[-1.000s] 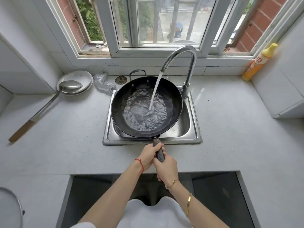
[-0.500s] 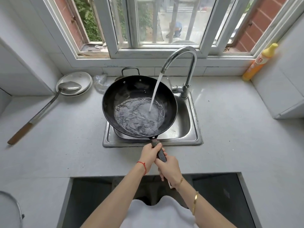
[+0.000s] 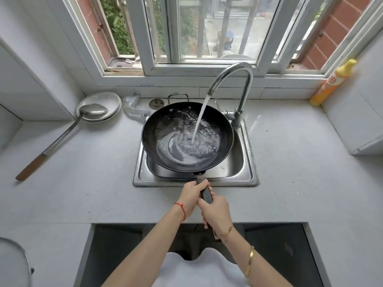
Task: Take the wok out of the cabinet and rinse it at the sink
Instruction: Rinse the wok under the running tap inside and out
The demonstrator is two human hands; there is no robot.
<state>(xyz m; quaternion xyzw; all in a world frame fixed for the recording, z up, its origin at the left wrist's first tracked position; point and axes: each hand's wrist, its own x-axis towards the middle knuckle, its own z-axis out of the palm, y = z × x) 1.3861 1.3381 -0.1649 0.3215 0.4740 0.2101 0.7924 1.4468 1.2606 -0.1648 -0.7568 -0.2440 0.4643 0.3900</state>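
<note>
Over the sink (image 3: 249, 179), both hands, left hand (image 3: 191, 196) ahead of right hand (image 3: 216, 211), are wrapping fingers tight around the handle (image 3: 207, 195) of the wok (image 3: 187, 137), which is filling under the tap (image 3: 232, 79), likely getting heavy and slippery.

place: home kitchen | signs: steel sink (image 3: 248, 179) with running tap (image 3: 238, 79) in grey bench (image 3: 83, 183) | far: window (image 3: 196, 38), plates (image 3: 107, 100), ladle (image 3: 62, 135)
</note>
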